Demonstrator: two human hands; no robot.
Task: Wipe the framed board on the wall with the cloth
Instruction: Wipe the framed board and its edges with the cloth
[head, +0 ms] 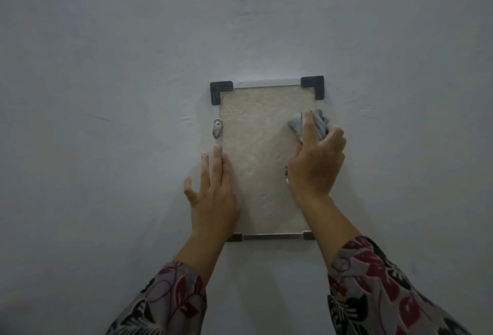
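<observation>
A small framed board (262, 153) hangs on the pale wall, with a beige rough face, a light metal frame and black corner caps at the top. My right hand (316, 164) presses a bunched grey cloth (309, 125) against the board's right edge, below the top right corner cap. My left hand (213, 190) lies flat with fingers spread on the board's left edge, its fingertips just below a metal hanging bracket (217, 129). My wrists hide the board's lower corners.
The wall (106, 94) around the board is bare grey-white paint with faint scuffs beside the left edge of the frame. Floral sleeves cover both forearms at the bottom of the view.
</observation>
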